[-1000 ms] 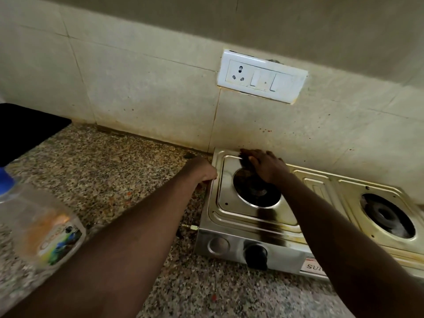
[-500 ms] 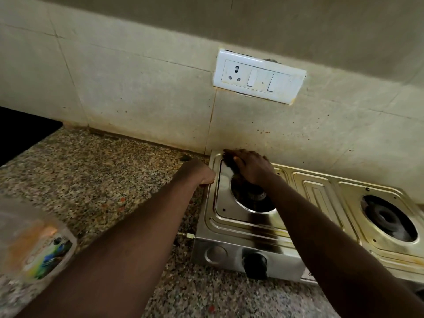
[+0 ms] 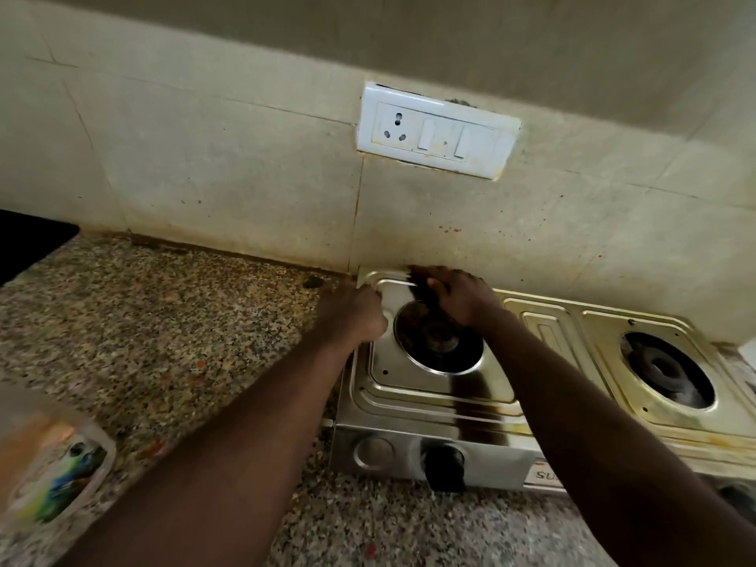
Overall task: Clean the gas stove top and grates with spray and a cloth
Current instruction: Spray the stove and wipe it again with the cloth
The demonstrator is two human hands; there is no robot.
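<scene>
So the right hand (image 3: 462, 296) is up at the back-left corner of the stove (image 3: 433, 399), right against the wall, fingers bunched around a dark cloth (image 3: 419, 282) and pressing it onto the steel just behind the left burner (image 3: 439, 339). The cloth is partly blurred, so I can't say much about it beyond dark and crumpled.

The left hand (image 3: 356, 317) sits at the stove's left rim with its fingers curled in on the edge. My guess is it's bracing the thing so it doesn't skate across the table (image 3: 143, 321) while the other hand scrubs.

No grates on either burner, which makes sense: bare top, easier wiping. The right burner (image 3: 667, 372) side looks yellowish and grimy, so I'd say that half isn't done yet.

A bottle (image 3: 53, 464), probably the spray, is parked down at the near left, well apart from the stove.
</scene>
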